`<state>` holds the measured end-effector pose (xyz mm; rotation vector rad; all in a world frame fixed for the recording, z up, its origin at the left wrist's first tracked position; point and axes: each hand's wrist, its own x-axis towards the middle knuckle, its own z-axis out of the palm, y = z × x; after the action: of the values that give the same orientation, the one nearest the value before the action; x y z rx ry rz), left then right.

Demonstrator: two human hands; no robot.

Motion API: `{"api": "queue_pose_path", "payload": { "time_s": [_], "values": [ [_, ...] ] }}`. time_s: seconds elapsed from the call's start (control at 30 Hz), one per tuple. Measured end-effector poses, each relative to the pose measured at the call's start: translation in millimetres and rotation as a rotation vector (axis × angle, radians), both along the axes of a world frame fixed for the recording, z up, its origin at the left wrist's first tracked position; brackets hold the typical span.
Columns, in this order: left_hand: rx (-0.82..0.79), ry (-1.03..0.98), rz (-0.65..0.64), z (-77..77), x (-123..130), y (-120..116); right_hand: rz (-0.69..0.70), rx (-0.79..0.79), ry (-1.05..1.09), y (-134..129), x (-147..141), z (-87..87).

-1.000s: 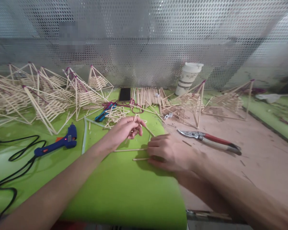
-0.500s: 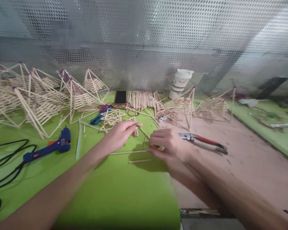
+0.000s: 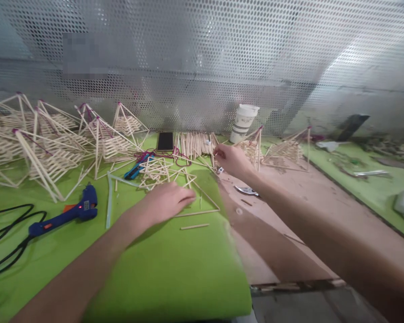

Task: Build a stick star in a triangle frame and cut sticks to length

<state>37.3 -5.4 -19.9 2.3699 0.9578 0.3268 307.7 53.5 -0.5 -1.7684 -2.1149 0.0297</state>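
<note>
My left hand (image 3: 166, 202) lies low over the green mat, its fingers pressed together and pointing right. Beneath it runs the lower side of an angled frame of thin wooden sticks (image 3: 206, 196); whatever its fingertips hold is hidden. A short loose stick (image 3: 195, 226) lies just in front of the frame. My right hand (image 3: 233, 160) is stretched forward at the right end of a row of loose wooden sticks (image 3: 193, 144). Its fingers are curled, and I cannot make out what is between them. Pliers (image 3: 246, 190) lie partly hidden under my right forearm.
A blue glue gun (image 3: 85, 204) with a black cord lies left, beside a glue stick (image 3: 109, 202). Stick pyramids (image 3: 50, 139) crowd the back left; others (image 3: 289, 152) stand right. A phone (image 3: 165, 141), blue cutter (image 3: 137, 167) and paper cup (image 3: 244, 122) sit behind.
My right hand has left the frame's corner and moved forward to the loose sticks. My left hand has shifted down, off the frame's upper end. The view has turned slightly right.
</note>
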Motion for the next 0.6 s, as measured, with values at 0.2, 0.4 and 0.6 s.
{"api": "queue_pose_path", "payload": {
  "time_s": [0.2, 0.4, 0.6],
  "values": [
    [0.182, -0.067, 0.291, 22.7, -26.5, 17.9, -0.027, -0.214, -0.175, 67.9, -16.3, 2.7],
    [0.287, -0.123, 0.55, 25.8, -34.4, 29.0, -0.121, -0.32, -0.296, 109.9, -29.7, -5.2],
    [0.287, -0.084, 0.566, 23.3, -34.4, 29.4, -0.166, -0.368, -0.331, 125.4, -27.2, -2.2]
  ]
}}
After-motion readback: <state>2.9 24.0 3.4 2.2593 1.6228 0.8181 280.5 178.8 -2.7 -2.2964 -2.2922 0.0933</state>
